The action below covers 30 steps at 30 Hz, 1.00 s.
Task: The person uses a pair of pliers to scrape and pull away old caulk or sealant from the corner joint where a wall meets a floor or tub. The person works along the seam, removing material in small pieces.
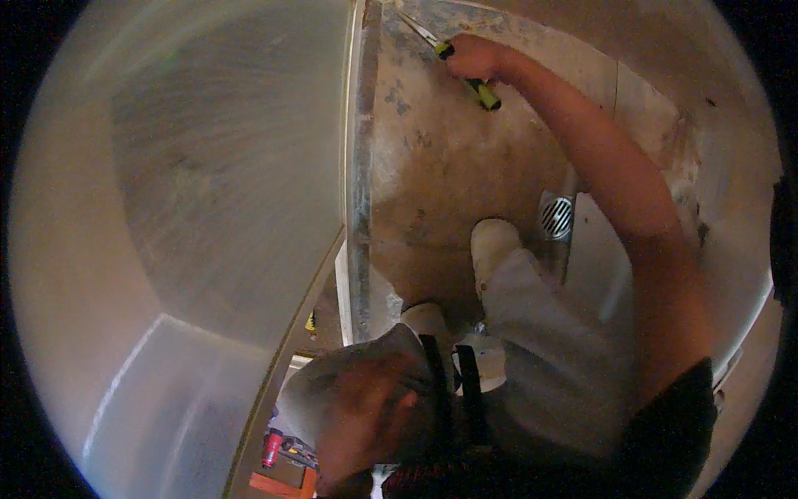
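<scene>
At the far end of the floor my right hand (475, 60) is closed around long-nose pliers (487, 97) with green and black handles. Their slim metal jaws point up and left, with the tips close to the far corner beside the metal-edged door frame. What the tips touch, if anything, is too small to make out. My left hand (366, 420) is low in the view, over my bent left knee in light grey trousers. It is smeared by motion, so its fingers are unclear, and no tool shows in it.
A frosted glass panel (224, 166) fills the left side, bordered by a narrow frame (349, 125). A round slotted drain (557, 218) lies in the stained brown floor (449, 183), right of my shoe (495, 245). Beyond the frame at lower left are a red tool (272, 447) and an orange item (283, 485).
</scene>
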Available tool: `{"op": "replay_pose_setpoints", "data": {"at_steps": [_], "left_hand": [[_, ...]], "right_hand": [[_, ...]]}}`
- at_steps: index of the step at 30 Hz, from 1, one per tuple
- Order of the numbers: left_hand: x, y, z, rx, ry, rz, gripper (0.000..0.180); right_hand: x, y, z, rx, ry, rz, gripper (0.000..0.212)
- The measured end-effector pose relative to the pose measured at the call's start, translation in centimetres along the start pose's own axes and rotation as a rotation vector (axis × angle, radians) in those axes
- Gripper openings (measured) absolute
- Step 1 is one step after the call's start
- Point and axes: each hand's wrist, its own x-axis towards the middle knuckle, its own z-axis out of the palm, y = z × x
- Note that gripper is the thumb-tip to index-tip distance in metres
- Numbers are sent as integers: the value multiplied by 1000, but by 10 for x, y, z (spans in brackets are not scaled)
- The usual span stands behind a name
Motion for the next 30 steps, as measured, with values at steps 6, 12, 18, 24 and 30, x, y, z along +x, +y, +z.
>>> {"op": "replay_pose_setpoints", "data": {"at_steps": [6, 12, 18, 24, 30], "left_hand": [[78, 25, -49, -65, -45, 265, 38], [214, 19, -22, -253, 264, -143, 57], [295, 9, 17, 9, 647, -90, 63], [352, -20, -1, 606, 667, 398, 37], [391, -32, -6, 459, 696, 573, 33]], "right_hand": [[6, 32, 22, 699, -94, 58, 22], [3, 2, -3, 544, -151, 19, 50], [6, 11, -29, 673, -270, 86, 59], [33, 8, -43, 599, -411, 71, 53], [73, 49, -32, 436, 9, -93, 33]]}}
